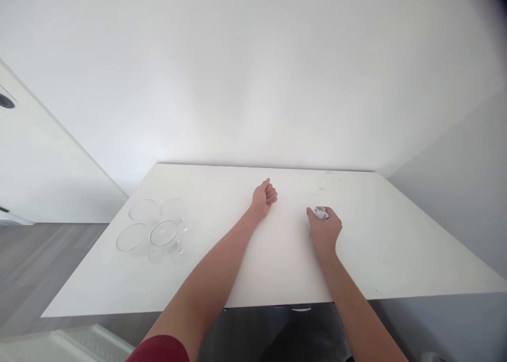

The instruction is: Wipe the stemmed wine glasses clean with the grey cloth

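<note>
My right hand (325,230) is closed around a crumpled white and grey cloth or tissue (321,213), which shows between thumb and fingers just above the white table (277,267). To its left, my left hand (264,197) rests at the table in a loose fist, thumb uppermost, with nothing visible in it. Faint grey smudges (322,189) mark the tabletop beyond my right hand. Farther left stand several clear glasses, among them a front glass (163,233) with a round rim, standing close to one another and apart from both hands.
A plain white wall (253,87) rises along the table's back edge. Grey wall surface (467,177) lies to the right. A white door or cabinet front (43,145) and grey wood-look floor (59,256) are at the left. A pale ridged object (75,343) sits low at the front left.
</note>
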Available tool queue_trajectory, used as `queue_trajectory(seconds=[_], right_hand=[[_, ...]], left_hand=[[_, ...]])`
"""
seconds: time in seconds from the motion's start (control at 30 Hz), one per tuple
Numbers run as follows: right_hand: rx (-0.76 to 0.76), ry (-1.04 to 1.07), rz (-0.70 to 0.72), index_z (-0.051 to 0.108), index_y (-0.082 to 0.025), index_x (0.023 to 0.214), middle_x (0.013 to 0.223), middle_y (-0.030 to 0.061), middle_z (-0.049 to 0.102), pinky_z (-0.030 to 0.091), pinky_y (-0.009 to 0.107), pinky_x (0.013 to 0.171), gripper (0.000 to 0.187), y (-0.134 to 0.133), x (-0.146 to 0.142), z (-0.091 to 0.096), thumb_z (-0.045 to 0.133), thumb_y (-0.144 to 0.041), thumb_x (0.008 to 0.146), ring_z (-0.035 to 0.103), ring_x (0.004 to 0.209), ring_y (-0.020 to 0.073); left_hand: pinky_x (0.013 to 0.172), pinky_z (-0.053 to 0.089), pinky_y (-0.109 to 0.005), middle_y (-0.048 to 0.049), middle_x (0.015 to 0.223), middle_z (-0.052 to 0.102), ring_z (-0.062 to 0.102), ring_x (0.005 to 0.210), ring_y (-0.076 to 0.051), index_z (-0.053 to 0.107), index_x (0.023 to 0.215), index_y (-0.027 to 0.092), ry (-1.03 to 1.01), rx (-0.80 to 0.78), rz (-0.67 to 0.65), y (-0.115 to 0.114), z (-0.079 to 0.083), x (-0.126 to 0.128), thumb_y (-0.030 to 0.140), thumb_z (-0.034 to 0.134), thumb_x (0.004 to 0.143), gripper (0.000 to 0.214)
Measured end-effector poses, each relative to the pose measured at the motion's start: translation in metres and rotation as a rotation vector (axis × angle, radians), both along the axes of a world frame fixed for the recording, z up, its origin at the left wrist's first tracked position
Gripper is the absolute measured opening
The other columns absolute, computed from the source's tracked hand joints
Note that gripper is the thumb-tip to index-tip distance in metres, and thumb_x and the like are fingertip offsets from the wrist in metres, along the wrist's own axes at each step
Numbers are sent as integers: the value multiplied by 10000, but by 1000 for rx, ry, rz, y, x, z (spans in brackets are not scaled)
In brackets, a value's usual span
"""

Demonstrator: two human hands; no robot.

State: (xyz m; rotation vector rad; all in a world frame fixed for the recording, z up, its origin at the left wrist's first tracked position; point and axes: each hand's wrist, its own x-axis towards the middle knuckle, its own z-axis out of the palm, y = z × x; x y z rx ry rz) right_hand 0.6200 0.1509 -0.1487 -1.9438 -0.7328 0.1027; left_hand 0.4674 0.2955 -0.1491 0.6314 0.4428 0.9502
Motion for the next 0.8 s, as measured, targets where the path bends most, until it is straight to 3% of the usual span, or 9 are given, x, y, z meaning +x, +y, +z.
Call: queue_trajectory(seconds=[0.1,0.2,0.27,0.33,0.4,0.47,0.53,0.7,0.8], right_hand=[[177,-53,233,687,-194,838,708,2,653,484,290,651,242,-17,-67,26,712,-433,866,577,648,162],[317,-114,832,743,-229,988,831,2,751,532,267,663,132,-27,-146,62,678,-322,920,662,679,148],[346,-199,1205,683,-288,1330,978,3,798,574,286,705,375,-29,-194,84,659,-354,961,716,741,158],[262,-303,1418,500,-361,1552,939,-10,790,581,345,661,631,-25,-230,97,651,-553,970,724,768,206],[159,-424,1443,484,-440,1532,892,-28,760,489,372,501,534,-18,-254,101,523,-580,1019,667,676,224],[141,-486,1376,640,-437,1260,718,-45,653,351,365,403,293,-12,-266,98,461,-508,1039,509,504,205],[144,-510,1328,641,-379,975,636,-46,542,287,354,378,212,-10,-266,91,441,-414,1033,393,447,180],[229,-292,1296,642,-383,916,786,-25,641,526,366,546,205,-23,-225,80,464,-319,995,568,637,196],[424,-40,1016,657,-323,939,862,5,721,596,378,705,86,-23,-173,77,670,-409,943,671,743,209]], left_hand=[[422,202,-231,87,556,147,183,445,-66,228,593,231,-37,-21,7,0,0,-1,398,640,981,590],[427,207,-234,85,556,145,190,449,-69,224,599,230,-63,-24,10,1,0,-2,387,634,977,580],[429,212,-238,84,558,152,202,449,-69,232,600,229,-58,-22,0,1,0,-2,394,651,967,581],[428,205,-244,84,559,153,201,445,-67,237,596,228,-41,-25,-10,2,-1,-2,409,670,958,592],[427,192,-247,84,558,151,196,445,-66,234,590,227,-23,-28,-16,2,0,-2,419,678,956,606],[428,191,-250,85,557,151,192,445,-67,226,591,229,-17,-27,-20,2,1,-3,422,678,960,614],[428,193,-251,86,551,153,191,443,-67,221,593,230,-13,-26,-24,1,4,-3,426,672,967,618],[447,250,-233,86,522,209,247,438,-62,320,585,214,-54,24,-41,-4,16,-2,393,670,968,549],[508,363,-237,66,509,331,388,467,-84,506,657,197,-3,26,-56,-7,22,0,343,667,951,366]])
